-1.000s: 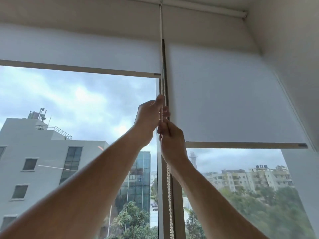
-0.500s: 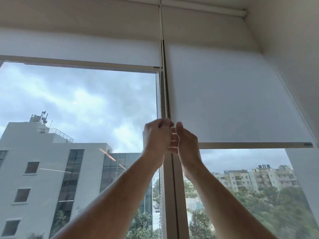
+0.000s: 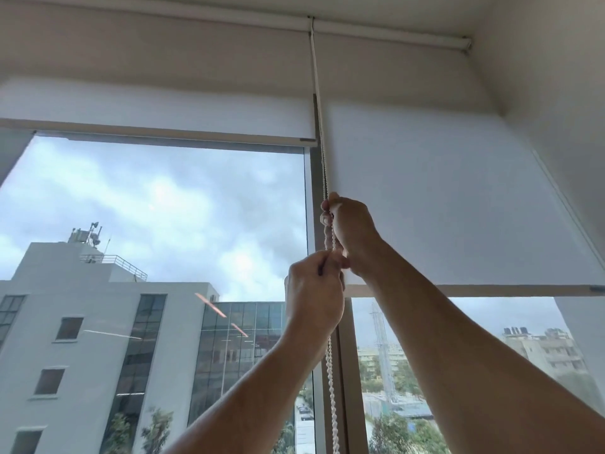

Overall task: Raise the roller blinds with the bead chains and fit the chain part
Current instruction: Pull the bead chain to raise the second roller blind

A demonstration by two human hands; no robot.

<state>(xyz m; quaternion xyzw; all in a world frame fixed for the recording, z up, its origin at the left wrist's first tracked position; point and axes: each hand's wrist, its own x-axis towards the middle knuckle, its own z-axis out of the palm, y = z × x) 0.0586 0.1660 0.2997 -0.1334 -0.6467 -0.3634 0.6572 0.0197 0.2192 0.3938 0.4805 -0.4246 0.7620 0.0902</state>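
White beads on the chain [image 3: 331, 381] hang down the window post between two blinds. The right hand [image 3: 352, 231] grips it high up, and the left hand [image 3: 312, 296] grips it just below. Both fists hide the beads inside, and the chain's bottom is cut off.

I have one view only, from the head camera: it sits close to the window [image 3: 157, 224], tilted steeply upward along both forearms, taking in the ceiling [image 3: 393, 8], the two roller blinds [image 3: 442, 198] and the buildings outside.
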